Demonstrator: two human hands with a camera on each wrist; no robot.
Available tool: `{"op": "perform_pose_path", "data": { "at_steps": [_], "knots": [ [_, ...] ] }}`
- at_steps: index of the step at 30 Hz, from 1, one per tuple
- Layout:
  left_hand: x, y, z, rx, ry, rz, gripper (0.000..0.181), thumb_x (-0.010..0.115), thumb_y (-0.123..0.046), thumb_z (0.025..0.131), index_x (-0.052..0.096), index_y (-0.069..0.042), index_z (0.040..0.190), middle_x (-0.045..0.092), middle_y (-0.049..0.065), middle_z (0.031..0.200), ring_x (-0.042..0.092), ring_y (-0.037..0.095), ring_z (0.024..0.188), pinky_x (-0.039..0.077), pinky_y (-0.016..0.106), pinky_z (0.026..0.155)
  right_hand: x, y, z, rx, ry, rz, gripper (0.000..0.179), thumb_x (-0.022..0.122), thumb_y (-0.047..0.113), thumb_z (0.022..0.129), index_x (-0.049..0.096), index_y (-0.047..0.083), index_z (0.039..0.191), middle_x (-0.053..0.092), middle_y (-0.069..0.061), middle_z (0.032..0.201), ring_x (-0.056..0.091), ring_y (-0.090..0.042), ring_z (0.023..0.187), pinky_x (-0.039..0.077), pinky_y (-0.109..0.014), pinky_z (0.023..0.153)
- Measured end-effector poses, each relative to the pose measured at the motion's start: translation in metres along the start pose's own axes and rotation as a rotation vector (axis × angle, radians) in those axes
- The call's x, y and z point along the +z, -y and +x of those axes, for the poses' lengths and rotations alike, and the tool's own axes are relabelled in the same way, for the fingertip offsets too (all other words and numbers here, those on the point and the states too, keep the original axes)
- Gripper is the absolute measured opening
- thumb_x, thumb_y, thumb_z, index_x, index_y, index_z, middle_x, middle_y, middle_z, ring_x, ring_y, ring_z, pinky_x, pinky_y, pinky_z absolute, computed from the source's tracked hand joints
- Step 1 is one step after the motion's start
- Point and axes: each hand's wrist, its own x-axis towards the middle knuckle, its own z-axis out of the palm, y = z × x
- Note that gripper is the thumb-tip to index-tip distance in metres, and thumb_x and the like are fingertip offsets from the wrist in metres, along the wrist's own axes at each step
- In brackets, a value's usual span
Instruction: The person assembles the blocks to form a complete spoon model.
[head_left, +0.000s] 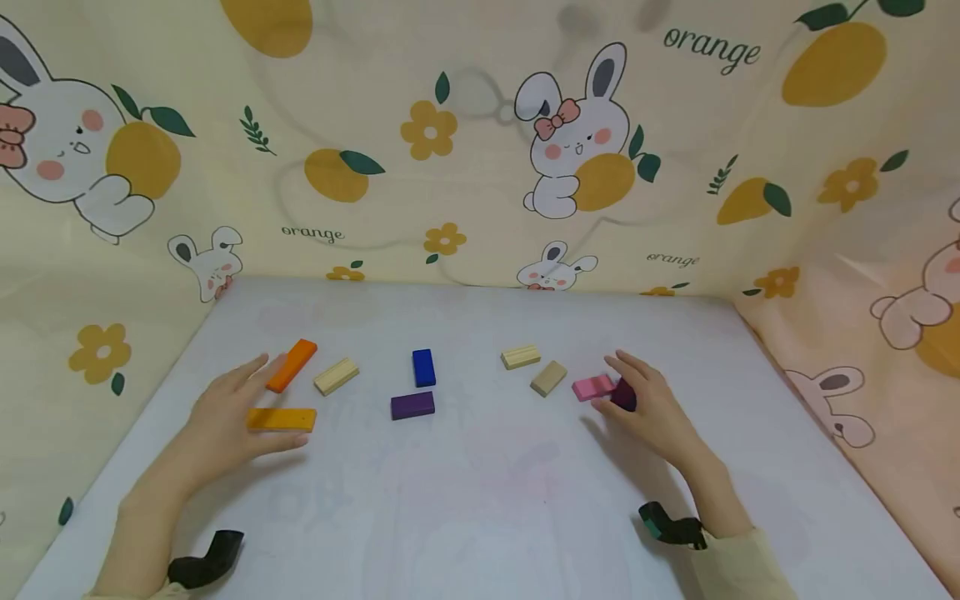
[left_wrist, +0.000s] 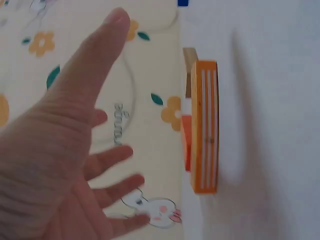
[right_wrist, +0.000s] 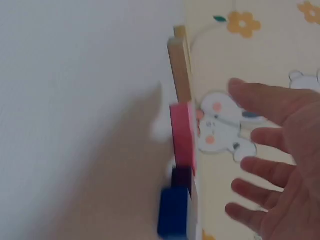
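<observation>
My left hand (head_left: pixel 217 417) hovers over the left of the white table, thumb and fingers spread on either side of a yellow-orange block (head_left: pixel 282 419). Pale stripes run along that block's side in the left wrist view. Just past the fingertips lies an orange block (head_left: pixel 292 367). My right hand (head_left: pixel 660 417), fingers apart, is above a pink block (head_left: pixel 592 387) and a dark purple block (head_left: pixel 624 395). The right wrist view also shows a blue block (right_wrist: pixel 173 212) beside the dark one, hidden behind the hand in the head view. Neither hand holds anything.
A plain wooden block (head_left: pixel 337 377) lies right of the orange one. Mid-table are a blue block (head_left: pixel 423 367) and a purple block (head_left: pixel 412 406). Two more wooden pieces, one grooved (head_left: pixel 521 357), lie left of the pink block. Patterned cloth (head_left: pixel 480 167) rises behind the table.
</observation>
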Motion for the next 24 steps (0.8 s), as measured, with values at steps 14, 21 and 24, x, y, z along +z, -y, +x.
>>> {"op": "perform_pose_path", "data": {
  "at_steps": [14,21,24],
  "knots": [
    [0.001,0.03,-0.011,-0.069,0.045,-0.22,0.093,0.086,-0.046,0.071,0.047,-0.006,0.145,0.056,0.016,0.135,0.052,0.036,0.118,0.042,0.055,0.096,0.017,0.002,0.044,-0.109,0.05,0.147,0.053,0.081,0.015,0.083,0.061,0.005,0.131,0.059,-0.013,0.131,0.055,-0.034,0.117,0.049,-0.054,0.092],
    [0.0,0.034,-0.015,-0.139,0.094,-0.261,0.088,0.084,-0.046,0.074,0.048,-0.006,0.144,0.053,0.017,0.138,0.05,0.038,0.12,0.041,0.055,0.099,0.02,-0.006,0.059,-0.049,0.144,0.267,0.049,0.08,0.011,0.083,0.064,0.007,0.129,0.062,-0.013,0.126,0.06,-0.032,0.11,0.051,-0.05,0.09],
    [0.001,0.037,-0.016,-0.143,0.093,-0.251,0.086,0.084,-0.047,0.074,0.049,-0.006,0.142,0.055,0.016,0.137,0.05,0.036,0.121,0.043,0.046,0.101,0.023,-0.007,0.065,-0.047,0.177,0.267,0.049,0.079,0.01,0.083,0.064,0.007,0.129,0.062,-0.01,0.126,0.058,-0.029,0.112,0.051,-0.048,0.091]
  ]
}}
